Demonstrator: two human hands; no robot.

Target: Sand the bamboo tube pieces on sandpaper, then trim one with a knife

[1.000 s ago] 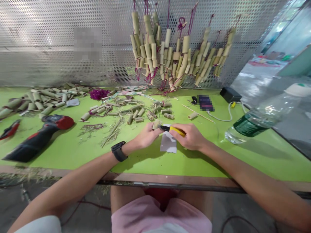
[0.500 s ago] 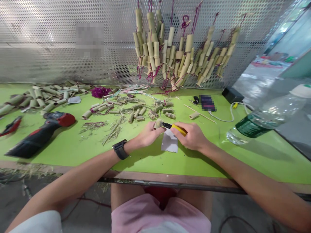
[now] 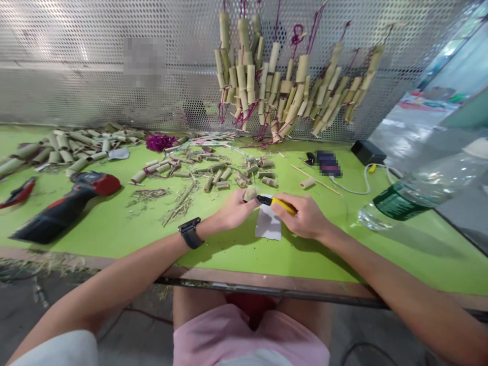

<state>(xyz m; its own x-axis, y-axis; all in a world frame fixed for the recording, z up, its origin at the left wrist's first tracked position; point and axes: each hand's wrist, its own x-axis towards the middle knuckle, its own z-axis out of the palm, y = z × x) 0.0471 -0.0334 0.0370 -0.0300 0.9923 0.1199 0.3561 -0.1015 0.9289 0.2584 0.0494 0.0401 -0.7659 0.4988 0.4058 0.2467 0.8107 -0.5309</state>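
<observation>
My left hand (image 3: 235,209) is closed around a short bamboo piece (image 3: 250,193), whose pale cut end faces right. In my right hand (image 3: 303,216) is a yellow and black utility knife (image 3: 281,204), gripped by its handle. The knife's dark front end reaches to the bamboo's edge beside my left thumb; the blade itself is too small to make out. A white paper scrap (image 3: 268,226) lies on the green tabletop below the knife. Short bamboo tubes (image 3: 222,177) lie scattered just beyond my left hand, and one loose tube (image 3: 307,183) sits beyond the right.
At left rest a cordless power tool (image 3: 72,203), red-handled pliers (image 3: 18,193) and a bamboo pile (image 3: 63,147). Purple string (image 3: 160,142) lies at the back. Bamboo strings (image 3: 274,91) hang on the perforated metal panel. A water bottle (image 3: 412,195) and a cabled phone (image 3: 328,163) are at right.
The whole view has shifted slightly, so things appear a little farther right. Both hands keep their holds, with the knife still against the bamboo piece.
</observation>
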